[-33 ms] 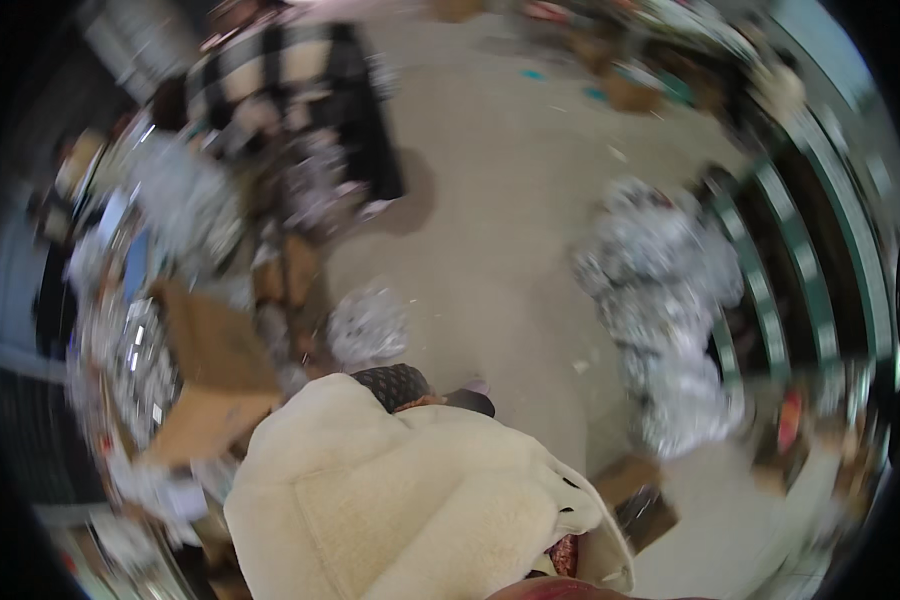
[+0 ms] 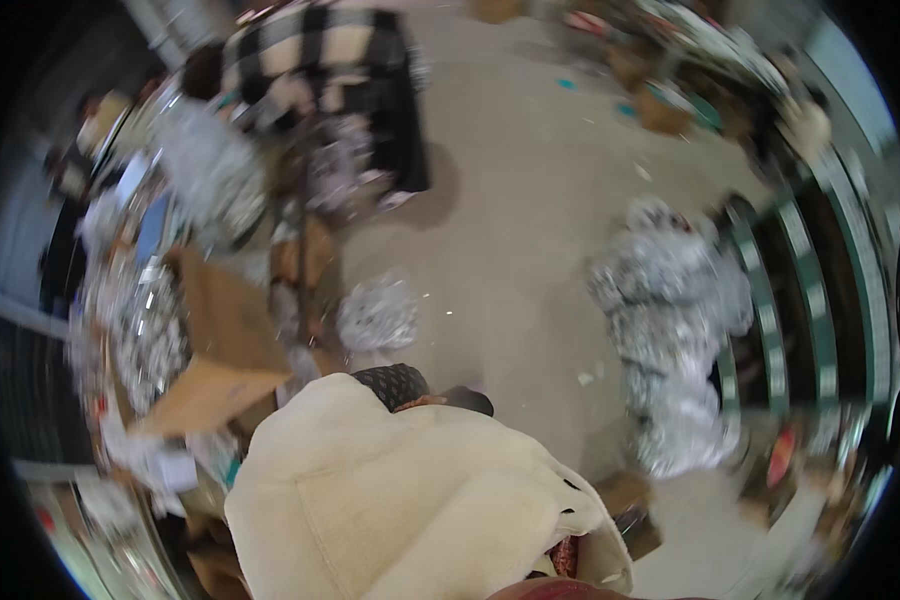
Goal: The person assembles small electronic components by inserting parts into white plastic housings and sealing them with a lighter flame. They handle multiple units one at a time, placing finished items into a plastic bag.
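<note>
Neither my left hand nor my right hand shows in the picture. A cream fleece jacket [image 2: 390, 490] on my body fills the lower middle and covers whatever lies beneath it. Past its upper edge pokes a bit of dark patterned cloth [image 2: 392, 382], with a dark rounded shape [image 2: 468, 401] beside it, perhaps a shoe. Just ahead to the left, a clear plastic bundle [image 2: 378, 313] lies on the floor. An open cardboard box [image 2: 225, 345] stands close on my left, near shiny clear packages [image 2: 152, 335].
A person in a checked top [image 2: 315, 45] is at the cluttered table on the far left. Stacked clear plastic bags [image 2: 670, 330] stand on the right before a green-edged rack [image 2: 825, 300]. Cardboard boxes [image 2: 665, 108] sit at the far right. Concrete floor [image 2: 500, 220] runs between.
My view has turned slightly, so the surroundings sit a little farther right at the top of the picture. The jacket stays in place. No hand shows in either frame.
</note>
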Demonstrator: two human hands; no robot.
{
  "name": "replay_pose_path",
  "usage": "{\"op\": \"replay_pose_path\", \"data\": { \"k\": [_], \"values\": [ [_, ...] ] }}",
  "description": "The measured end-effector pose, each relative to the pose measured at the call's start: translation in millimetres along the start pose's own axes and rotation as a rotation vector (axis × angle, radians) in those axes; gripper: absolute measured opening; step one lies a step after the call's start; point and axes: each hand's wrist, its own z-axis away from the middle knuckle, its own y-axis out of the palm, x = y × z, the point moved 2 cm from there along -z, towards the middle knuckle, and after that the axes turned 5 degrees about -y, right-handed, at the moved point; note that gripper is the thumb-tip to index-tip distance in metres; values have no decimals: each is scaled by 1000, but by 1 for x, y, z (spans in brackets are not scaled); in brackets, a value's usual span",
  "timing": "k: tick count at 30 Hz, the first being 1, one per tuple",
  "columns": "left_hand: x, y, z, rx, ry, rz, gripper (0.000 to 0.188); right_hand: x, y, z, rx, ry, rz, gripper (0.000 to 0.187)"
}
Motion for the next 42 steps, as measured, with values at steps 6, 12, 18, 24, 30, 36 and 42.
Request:
{"op": "replay_pose_path", "data": {
  "k": [6, 12, 18, 24, 30, 36, 42],
  "values": [
    [98, 44, 50, -562, -372, 393, 57, 119, 78, -95, 416, -280, 155, 41],
    [225, -115, 96, -1289, -761, 718, 57, 183, 186, -92, 768, -403, 199, 40],
    [299, -264, 167, -1272, -1100, 440, 70, 104, 216, -87, 828, -401, 284, 42],
    [166, -306, 74, -1651, -196, 62, 60, -67, 118, -1, -56, 353, 518, 31],
    [-28, -160, -55, -782, 398, -125, 50, -197, 121, 191, -314, 873, 15, 32],
    [-236, 7, -98, -86, 395, -326, 40, -368, 184, 350, -29, 817, -435, 31],
    [-390, 170, -101, 226, 332, -508, 31, -339, 28, 465, -803, 1196, -309, 39]
  ]
}}
